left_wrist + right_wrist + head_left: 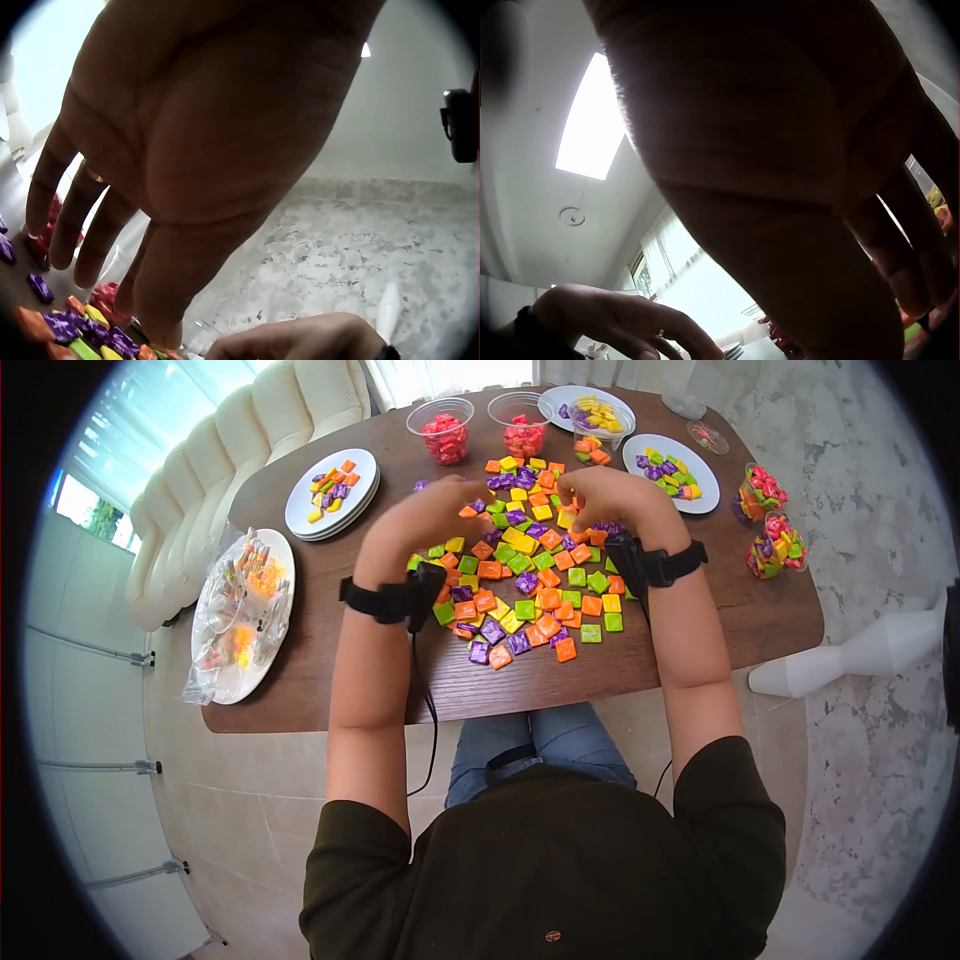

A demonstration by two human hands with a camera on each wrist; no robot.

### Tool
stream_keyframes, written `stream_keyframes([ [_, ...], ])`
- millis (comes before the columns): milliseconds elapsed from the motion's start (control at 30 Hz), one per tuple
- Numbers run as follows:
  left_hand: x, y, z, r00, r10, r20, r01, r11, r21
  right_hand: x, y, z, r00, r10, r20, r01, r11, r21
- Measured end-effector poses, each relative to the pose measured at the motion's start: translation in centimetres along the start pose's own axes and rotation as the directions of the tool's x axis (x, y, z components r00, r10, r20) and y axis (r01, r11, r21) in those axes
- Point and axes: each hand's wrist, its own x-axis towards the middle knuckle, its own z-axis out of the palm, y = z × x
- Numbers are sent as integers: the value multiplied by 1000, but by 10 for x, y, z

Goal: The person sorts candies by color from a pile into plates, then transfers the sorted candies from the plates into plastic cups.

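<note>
Small square wrapped candies (520, 560) in green, orange, yellow and purple lie spread over the middle of the table. My left hand (430, 515) is over the left far part of the spread. In the left wrist view its fingers (88, 255) hang apart and nearly straight, close above purple candies (94, 330). My right hand (620, 500) is over the right far part, fingertips down among the candies. The right wrist view shows its fingers (907, 281) slightly bent, with a bit of green beside the tips. No candy shows in either palm.
Clear cups of red candies (445, 440) stand at the far edge. Plates with candies (670, 472) are at the far right, stacked plates (300, 510) at the left. A white platter (285, 575) holds a plastic bag. Cups of mixed candies (778, 550) stand at the right edge.
</note>
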Motion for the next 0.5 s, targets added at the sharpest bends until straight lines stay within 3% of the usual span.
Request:
stream_keyframes([
  [67,8,23,14,989,15,148,-30,995,100,7,-1,5,998,13,60,-11,999,-42],
  [100,11,26,23,983,137,124,-151,982,112,12,3,10,998,0,58,1,1000,-15],
  [200,18,38,44,973,172,154,-185,980,71,14,-8,20,995,66,72,-61,996,-69],
  [233,18,39,48,978,135,162,-149,986,74,8,-18,16,987,117,108,-113,993,-43],
  [300,18,41,53,983,62,172,-76,994,82,10,-12,18,996,47,76,-42,997,-62],
  [433,18,35,51,979,36,199,-69,984,163,3,3,14,998,-39,-43,35,996,-84],
  [500,15,33,48,981,38,189,-81,971,227,-9,6,12,998,56,-1,-56,996,-69],
])
